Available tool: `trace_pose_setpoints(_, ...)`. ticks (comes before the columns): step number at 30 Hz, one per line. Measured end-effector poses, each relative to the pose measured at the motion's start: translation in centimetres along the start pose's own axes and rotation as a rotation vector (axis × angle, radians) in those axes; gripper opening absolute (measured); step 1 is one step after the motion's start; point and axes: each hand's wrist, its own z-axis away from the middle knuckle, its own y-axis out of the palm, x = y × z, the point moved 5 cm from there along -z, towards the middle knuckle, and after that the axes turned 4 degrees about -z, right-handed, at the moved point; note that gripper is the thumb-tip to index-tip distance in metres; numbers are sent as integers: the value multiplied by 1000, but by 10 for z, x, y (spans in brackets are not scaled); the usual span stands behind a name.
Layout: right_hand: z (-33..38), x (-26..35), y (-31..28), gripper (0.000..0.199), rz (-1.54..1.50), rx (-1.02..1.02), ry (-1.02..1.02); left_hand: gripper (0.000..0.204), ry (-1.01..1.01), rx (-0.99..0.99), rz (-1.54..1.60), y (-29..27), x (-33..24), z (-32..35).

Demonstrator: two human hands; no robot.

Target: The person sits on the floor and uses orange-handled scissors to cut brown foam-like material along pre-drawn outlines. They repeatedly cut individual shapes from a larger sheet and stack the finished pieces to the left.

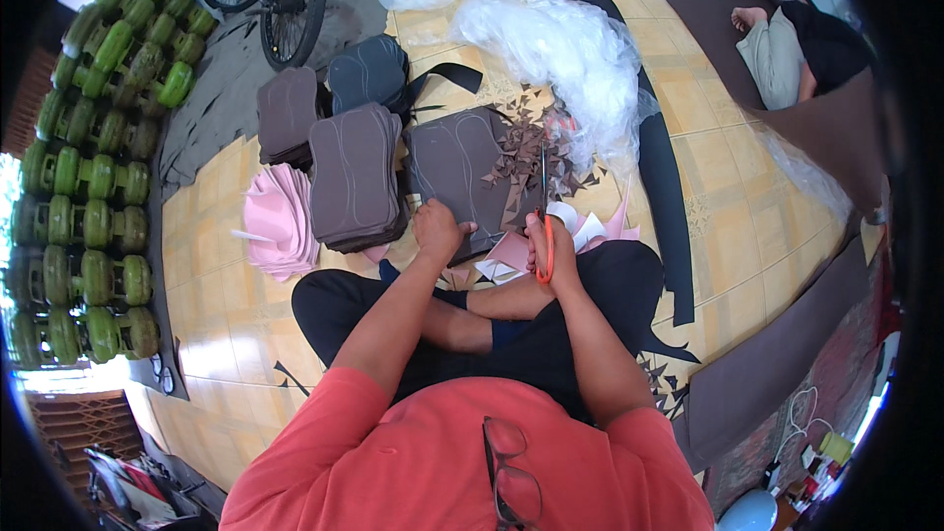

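Note:
My right hand is closed round orange-handled scissors, their blades pointing away from me over small dark scraps. In front of my crossed legs lies a dark brown cut sheet with pale curved lines drawn on it. My left hand grips the near left edge of this sheet, thumb stretched to the right. Many little brown offcuts are heaped on the sheet's right side. Pink and white scraps lie between my hands and near my right knee.
Stacked brown pieces, smaller dark stacks and folded pink sheets stand to the left. Clear plastic lies ahead. Green gas cylinders line the left side; a bicycle stands behind. Another person sits at far right.

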Motion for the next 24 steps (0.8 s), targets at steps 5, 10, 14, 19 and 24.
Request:
trace_pose_setpoints(5,2,2,-1,44,-92,-17,22,71,-118,-27,180,-1,8,-3)
trace_pose_setpoints(10,-2,1,-3,43,-177,-36,31,41,143,-48,556,-7,-13,-20)
trace_pose_setpoints(14,-1,1,-9,44,-284,-66,47,30,311,-82,620,-37,-67,-23)
trace_pose_setpoints(19,1,7,-17,43,-444,-149,-15,25,443,-115,511,-81,-123,-29)
trace_pose_setpoints(24,3,10,-22,42,-458,-197,-54,24,416,-235,619,-126,-127,-18)
